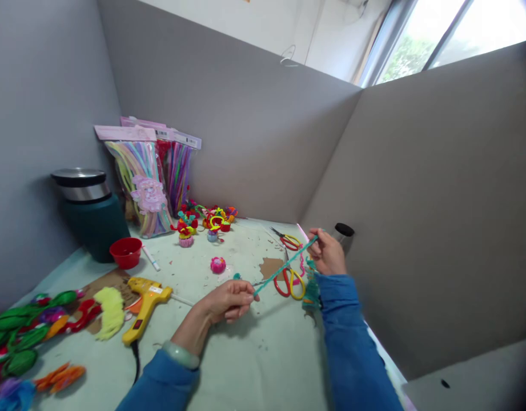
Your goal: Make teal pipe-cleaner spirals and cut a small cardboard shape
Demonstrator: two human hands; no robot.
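A teal pipe cleaner [284, 266] is stretched on a slant between my two hands, above the table. Its lower end is pinched in my left hand [231, 301], whose fingers are closed. My right hand [326, 252], higher and to the right, pinches the upper end. Behind the strand lie scissors with red and yellow handles [297, 284], and a second pair [290, 242] is farther back. Teal pieces [311, 294] lie below my right hand. A small pink pompom-like piece [218, 265] sits behind my left hand.
A yellow glue gun [148, 305], red cup [126, 253] and dark green bottle [92, 217] stand or lie on the left. Bags of pipe cleaners [143, 182] lean at the back. Colourful pieces [20, 325] fill the left front. A black-capped container [344, 232] is at right.
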